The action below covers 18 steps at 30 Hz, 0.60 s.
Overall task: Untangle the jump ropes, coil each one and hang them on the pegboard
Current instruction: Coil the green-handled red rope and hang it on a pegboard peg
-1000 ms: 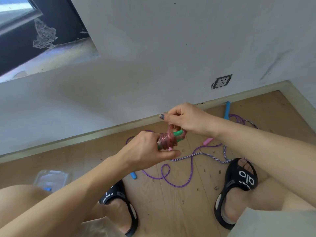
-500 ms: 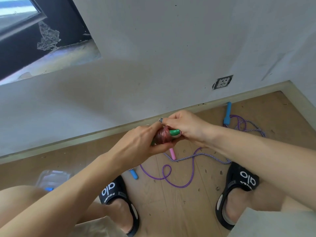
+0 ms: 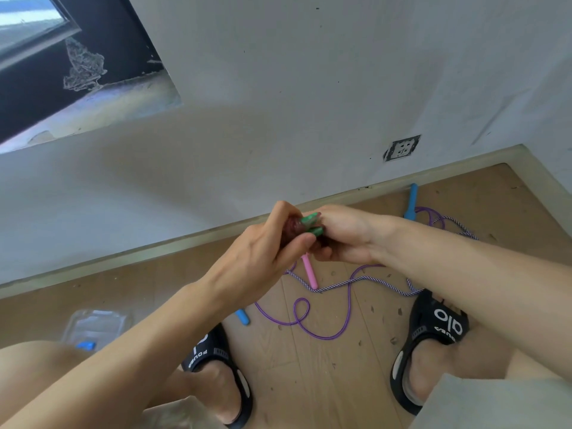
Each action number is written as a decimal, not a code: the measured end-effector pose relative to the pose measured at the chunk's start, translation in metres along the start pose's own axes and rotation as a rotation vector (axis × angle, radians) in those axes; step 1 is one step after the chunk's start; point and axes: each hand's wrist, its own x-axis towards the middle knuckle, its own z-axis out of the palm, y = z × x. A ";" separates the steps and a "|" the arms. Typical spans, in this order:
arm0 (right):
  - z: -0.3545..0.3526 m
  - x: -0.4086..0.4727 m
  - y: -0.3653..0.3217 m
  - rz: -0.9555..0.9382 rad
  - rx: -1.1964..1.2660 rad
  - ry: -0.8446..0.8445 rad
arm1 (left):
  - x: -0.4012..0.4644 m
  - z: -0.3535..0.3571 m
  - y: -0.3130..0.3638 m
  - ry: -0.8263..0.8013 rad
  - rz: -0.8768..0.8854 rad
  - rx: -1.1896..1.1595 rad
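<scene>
A tight coil of dark red rope with two green handles sits between both hands above the floor. My left hand wraps the coil from the left. My right hand pinches it from the right, next to the green handle tips. On the floor below lie a purple rope and a purple-and-white striped rope, crossing each other. A pink handle hangs or lies just under my hands. One blue handle rests by the baseboard, another blue handle near my left forearm. No pegboard is in view.
A clear plastic box with a blue item stands on the floor at the left. My feet wear black slippers on the wooden floor. A wall socket sits low on the grey wall; a dark window is at the upper left.
Both hands have closed together around the red coil and lifted slightly. The coil is more compact, and both green handle tips now stick out between the hands.
</scene>
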 end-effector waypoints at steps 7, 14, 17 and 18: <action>-0.009 -0.004 -0.016 0.024 -0.082 0.064 | 0.002 -0.007 -0.003 -0.012 -0.135 -0.162; -0.013 -0.014 -0.025 -0.002 -0.101 0.087 | 0.004 -0.010 -0.002 0.009 -0.204 -0.206; -0.015 -0.015 -0.028 -0.041 -0.017 0.121 | 0.003 -0.009 -0.003 0.014 -0.212 -0.235; -0.015 -0.015 -0.028 -0.052 0.004 0.135 | 0.003 -0.009 -0.003 0.016 -0.213 -0.248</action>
